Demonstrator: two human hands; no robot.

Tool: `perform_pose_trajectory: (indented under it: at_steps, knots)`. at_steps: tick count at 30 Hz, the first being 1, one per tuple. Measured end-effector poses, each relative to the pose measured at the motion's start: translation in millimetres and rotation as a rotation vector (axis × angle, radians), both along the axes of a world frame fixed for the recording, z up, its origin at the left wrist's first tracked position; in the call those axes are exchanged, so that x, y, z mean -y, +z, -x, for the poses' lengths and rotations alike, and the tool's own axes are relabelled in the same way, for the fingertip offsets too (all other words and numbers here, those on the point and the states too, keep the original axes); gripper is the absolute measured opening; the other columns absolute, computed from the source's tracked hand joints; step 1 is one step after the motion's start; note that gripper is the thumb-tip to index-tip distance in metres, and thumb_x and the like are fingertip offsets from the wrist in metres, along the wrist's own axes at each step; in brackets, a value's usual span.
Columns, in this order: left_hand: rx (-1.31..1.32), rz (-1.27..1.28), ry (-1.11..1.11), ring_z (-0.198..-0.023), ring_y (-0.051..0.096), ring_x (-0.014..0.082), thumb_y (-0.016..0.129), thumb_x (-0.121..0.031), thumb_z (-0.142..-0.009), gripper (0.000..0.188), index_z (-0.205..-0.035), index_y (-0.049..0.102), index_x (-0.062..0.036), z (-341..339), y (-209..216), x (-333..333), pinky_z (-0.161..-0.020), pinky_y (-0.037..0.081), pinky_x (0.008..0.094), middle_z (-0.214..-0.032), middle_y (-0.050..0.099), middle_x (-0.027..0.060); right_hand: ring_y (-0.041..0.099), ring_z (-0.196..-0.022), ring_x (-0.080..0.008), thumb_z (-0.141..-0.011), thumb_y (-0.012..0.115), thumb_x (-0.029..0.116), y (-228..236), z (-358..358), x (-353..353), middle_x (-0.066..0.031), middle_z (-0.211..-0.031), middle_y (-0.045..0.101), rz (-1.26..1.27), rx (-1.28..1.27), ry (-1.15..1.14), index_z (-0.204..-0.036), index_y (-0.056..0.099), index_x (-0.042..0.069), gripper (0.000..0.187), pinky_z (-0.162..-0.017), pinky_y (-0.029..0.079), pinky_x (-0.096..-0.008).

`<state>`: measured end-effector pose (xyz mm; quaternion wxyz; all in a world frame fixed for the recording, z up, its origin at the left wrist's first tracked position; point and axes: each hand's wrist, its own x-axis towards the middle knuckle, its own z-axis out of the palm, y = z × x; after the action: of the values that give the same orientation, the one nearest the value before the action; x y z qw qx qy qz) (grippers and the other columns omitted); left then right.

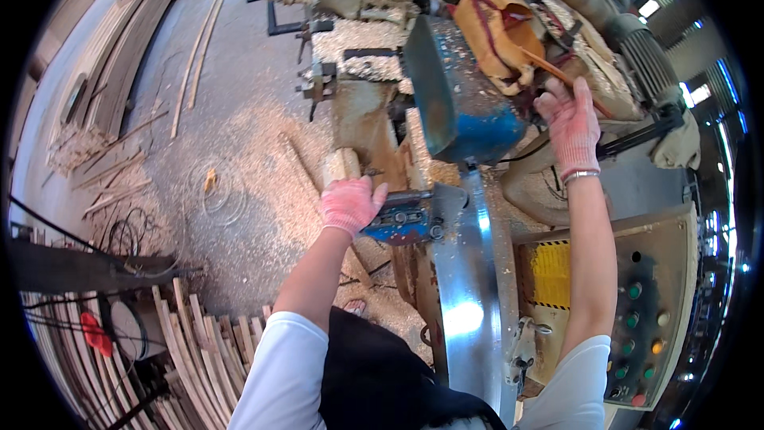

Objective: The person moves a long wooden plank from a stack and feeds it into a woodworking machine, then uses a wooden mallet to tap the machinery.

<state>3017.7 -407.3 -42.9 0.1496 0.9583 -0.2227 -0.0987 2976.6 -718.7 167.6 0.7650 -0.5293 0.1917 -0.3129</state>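
Head view: my left hand (350, 205), gloved, lies back upward with fingers bent, overlapping the near end of a pale block (342, 164); the underside is hidden, so I cannot tell whether it grips. Judged reason for the placing: to steady the wood from above, with the palm just left of the blue bracket (402, 227) and off the steel bed (468, 295). My right hand (571, 123), also gloved, is raised to the right of the blue hood (477, 131), fingers partly bent; whether they close on the brown stick (547, 65) I cannot tell. The arm is probably extended to bring the fingers within reach of it. Relative positions: block projects just beyond my left knuckles, away from my body; stick slants from the tan bag (489, 28) past my right fingertips
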Motion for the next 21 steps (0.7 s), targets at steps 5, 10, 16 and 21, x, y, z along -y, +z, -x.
perform_pose_trajectory:
  at_steps: [5, 10, 16, 21]
  knots:
    - [-0.002, 0.011, 0.016, -0.091, 0.067, 0.0336, 0.041, -0.057, -0.091, 0.055, -0.091, 0.069, -0.0092, -5.8, -8.7, -9.5, -0.080, 0.051, 0.0456, -0.091, 0.070, 0.0157, 0.066, -0.092, -0.0217, -0.095, 0.056, 0.029, -90.4, 82.0, -86.2, -0.0077, -0.109, 0.067, -0.230, -0.442, 0.459, -0.124, 0.057, 0.006, 0.036, -0.079, 0.055, -0.0374]
    - [0.060, 0.057, -0.016, -0.089, 0.067, 0.0341, 0.039, -0.058, -0.092, 0.058, -0.091, 0.069, -0.0091, -7.6, -12.8, -1.0, -0.078, 0.052, 0.0453, -0.088, 0.070, 0.0152, 0.064, -0.099, -0.0170, -0.092, 0.061, 0.042, -151.2, 260.8, -168.5, -0.0073, -0.114, 0.066, 0.266, -0.916, 0.888, -0.127, 0.058, 0.010, 0.047, -0.087, 0.051, -0.0334]
    - [0.102, 0.102, -0.038, -0.102, 0.062, 0.0340, 0.042, -0.050, -0.094, 0.048, -0.110, 0.065, -0.0116, 3.7, -27.5, 3.4, -0.084, 0.050, 0.0451, -0.108, 0.066, 0.0175, 0.066, -0.100, -0.0247, -0.090, 0.063, 0.042, -178.6, 428.8, -261.5, -0.0089, -0.105, 0.069, 0.270, -1.165, 0.322, -0.125, 0.059, 0.013, 0.045, -0.090, 0.050, -0.0346]
    - [0.035, 0.048, -0.227, -0.095, 0.064, 0.0355, 0.036, -0.033, -0.099, 0.042, -0.107, 0.064, -0.0033, 15.6, -36.5, 2.5, -0.075, 0.050, 0.0453, -0.105, 0.065, 0.0215, 0.065, -0.096, -0.0313, -0.091, 0.056, 0.042, -181.8, 513.3, -306.1, -0.0145, -0.101, 0.069, 0.238, -1.180, -0.019, -0.117, 0.061, 0.012, 0.041, -0.084, 0.051, -0.0416]
